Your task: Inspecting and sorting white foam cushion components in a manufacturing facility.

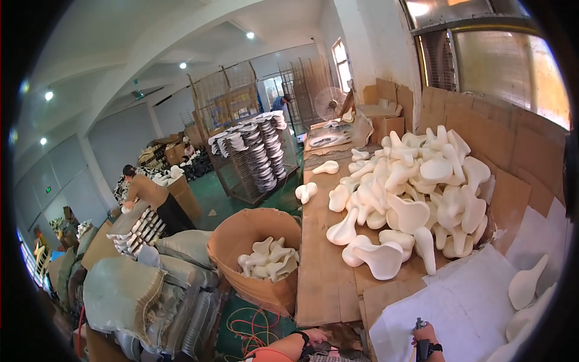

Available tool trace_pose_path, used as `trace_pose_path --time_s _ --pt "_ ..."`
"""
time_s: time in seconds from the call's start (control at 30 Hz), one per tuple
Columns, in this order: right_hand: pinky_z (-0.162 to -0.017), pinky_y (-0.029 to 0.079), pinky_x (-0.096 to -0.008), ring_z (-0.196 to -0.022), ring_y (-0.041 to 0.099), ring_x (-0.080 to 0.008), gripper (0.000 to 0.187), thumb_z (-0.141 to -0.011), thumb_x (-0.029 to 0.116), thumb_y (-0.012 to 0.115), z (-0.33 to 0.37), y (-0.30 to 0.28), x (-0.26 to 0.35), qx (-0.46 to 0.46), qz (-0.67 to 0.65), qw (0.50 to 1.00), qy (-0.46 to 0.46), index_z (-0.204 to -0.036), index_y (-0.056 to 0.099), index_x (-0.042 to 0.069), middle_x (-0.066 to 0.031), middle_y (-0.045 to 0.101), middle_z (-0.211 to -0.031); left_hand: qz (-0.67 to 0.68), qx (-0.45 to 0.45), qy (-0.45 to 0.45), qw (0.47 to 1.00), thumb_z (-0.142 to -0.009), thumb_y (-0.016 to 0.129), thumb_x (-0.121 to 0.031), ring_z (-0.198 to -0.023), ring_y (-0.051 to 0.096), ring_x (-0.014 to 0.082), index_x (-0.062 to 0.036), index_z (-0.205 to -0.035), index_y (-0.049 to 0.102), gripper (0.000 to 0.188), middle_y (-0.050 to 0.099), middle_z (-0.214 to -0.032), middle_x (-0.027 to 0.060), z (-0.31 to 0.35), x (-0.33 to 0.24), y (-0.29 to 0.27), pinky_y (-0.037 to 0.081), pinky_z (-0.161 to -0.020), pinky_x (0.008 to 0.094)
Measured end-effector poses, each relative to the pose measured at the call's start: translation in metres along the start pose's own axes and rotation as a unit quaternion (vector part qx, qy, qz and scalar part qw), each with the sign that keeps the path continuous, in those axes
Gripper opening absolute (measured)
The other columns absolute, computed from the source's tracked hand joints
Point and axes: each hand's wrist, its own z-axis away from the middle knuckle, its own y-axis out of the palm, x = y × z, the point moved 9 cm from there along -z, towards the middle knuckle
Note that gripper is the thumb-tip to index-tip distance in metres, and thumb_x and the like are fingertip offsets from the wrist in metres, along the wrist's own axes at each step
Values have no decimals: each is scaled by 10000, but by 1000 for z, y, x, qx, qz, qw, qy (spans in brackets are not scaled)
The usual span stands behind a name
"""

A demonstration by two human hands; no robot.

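At the lower edge, my right hand point(426, 333) is wrapped round a small dark handheld tool point(418, 324), whose exact kind is too small to make out. It is over a white sheet point(446, 301) on the table. My left hand point(316, 335), with a dark band at the wrist, is by the table's near edge, beside crumpled brown material point(344, 335). Its fingers are too unclear to read. Beyond both hands, cream saddle-shaped foam pieces point(416, 181) lie heaped on the cardboard-covered table point(329, 283).
A round cardboard bin point(253, 226) with more foam pieces stands left of the table. Orange hose point(253, 323) coils on the green floor. Stuffed sacks point(123, 295) are piled at left. A person point(148, 193) leans over stacked pieces; a wire rack point(253, 154) stands farther back.
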Motion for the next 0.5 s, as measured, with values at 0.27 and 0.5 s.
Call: trace_pose_path --time_s 0.27,0.5 --pt "-354 490 -390 -444 591 -252 438 -770 -3 528 -2 0 -4 -6 -14 1000 8 -1187 394 -11 -152 562 -624 -37 -3 -6 999 -834 603 -300 -581 465 131 -112 -1303 483 520 566 -954 42 -6 7 -5 432 -503 282" --pt "-353 488 -380 -436 590 -253 428 -769 -9 524 7 -4 0 -34 -19 999 -9 -1181 407 -6 -151 572 -642 -5 14 -1 1000 -837 602 -303 -555 428 119 -112 -1283 499 496 548 -895 30 -8 -3 1 405 -482 282"
